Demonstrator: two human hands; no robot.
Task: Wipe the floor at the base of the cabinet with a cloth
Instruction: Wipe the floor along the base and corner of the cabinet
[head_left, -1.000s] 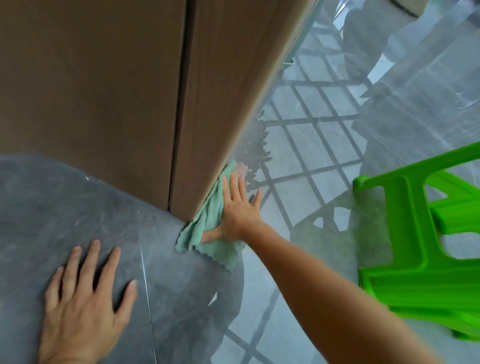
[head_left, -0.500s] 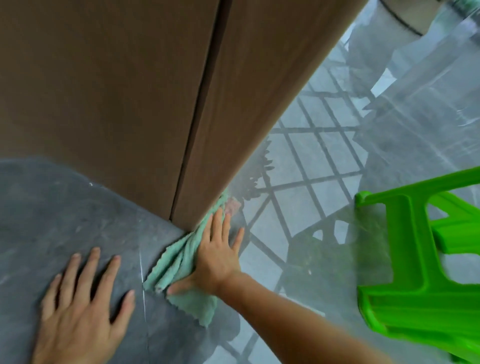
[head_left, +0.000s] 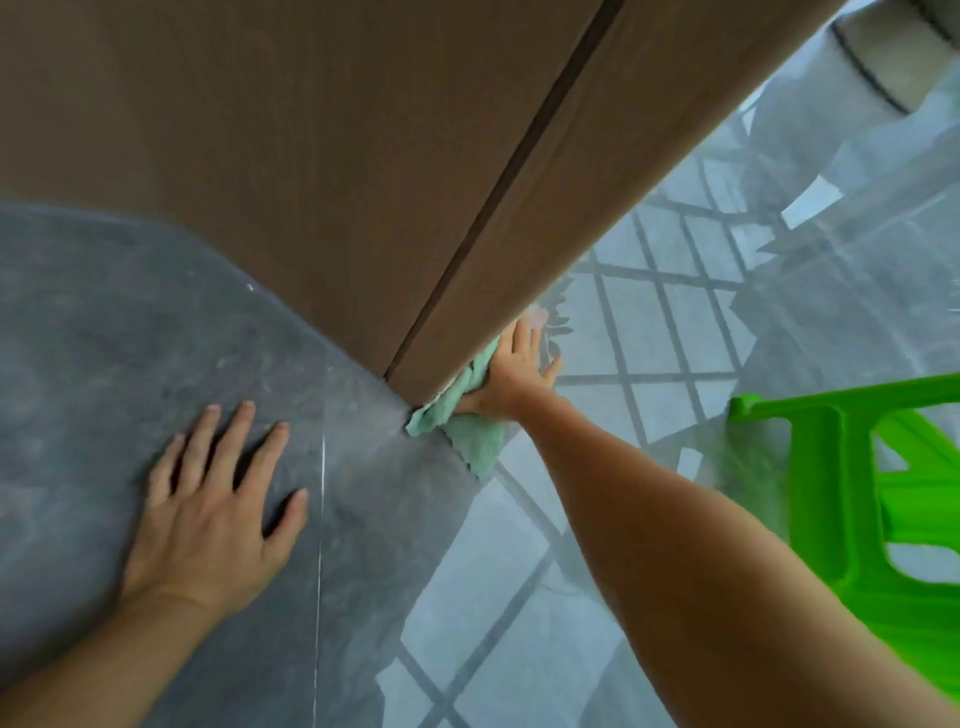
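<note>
A brown wooden cabinet fills the upper part of the head view, its corner meeting the glossy grey floor near the middle. A mint-green cloth lies bunched on the floor against the cabinet's right side, at the corner. My right hand presses flat on the cloth, fingers spread and pointing along the cabinet base; much of the cloth is hidden under the palm. My left hand rests flat on the floor to the left, fingers apart, holding nothing.
A bright green plastic stool stands on the floor at the right, close to my right forearm. The shiny tiles reflect a window grid. A thin tile joint runs between my two hands.
My right hand has pushed the cloth forward along the cabinet's right side from the corner, after pulling it back a moment before. The left hand has stayed planted on the floor.
</note>
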